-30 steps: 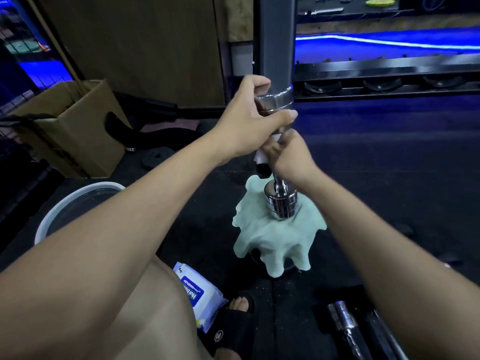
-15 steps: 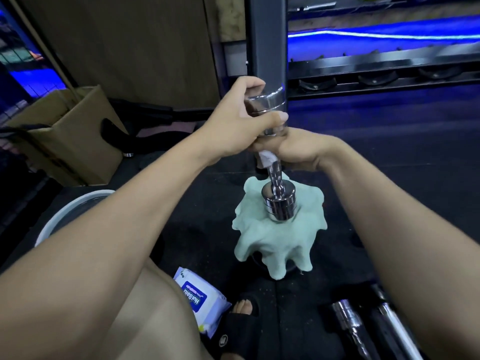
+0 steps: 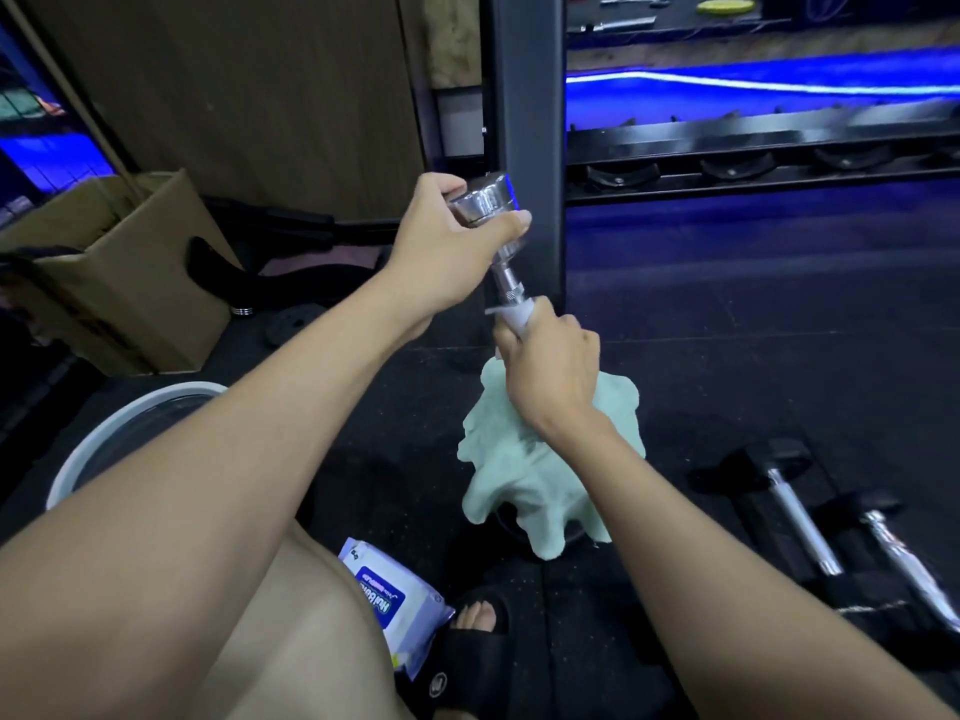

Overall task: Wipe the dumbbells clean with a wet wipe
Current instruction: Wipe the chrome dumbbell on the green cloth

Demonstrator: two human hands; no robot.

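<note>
Both hands grip: left hand [image 3: 447, 241] dumbbell [image 3: 493, 220] head, right hand [image 3: 550, 366] wipe [image 3: 517, 317].

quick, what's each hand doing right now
Left hand: grips the top head of the chrome dumbbell.
Right hand: holds a wet wipe wrapped round the dumbbell's handle.

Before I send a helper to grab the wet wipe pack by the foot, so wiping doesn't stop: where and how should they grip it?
Pinch the wet wipe pack across its two long edges, coming from above. It lies flat on the floor, label up, between the bare leg and the sandalled foot, so side approaches look crowded. It is probably soft, so grip gently.
</note>
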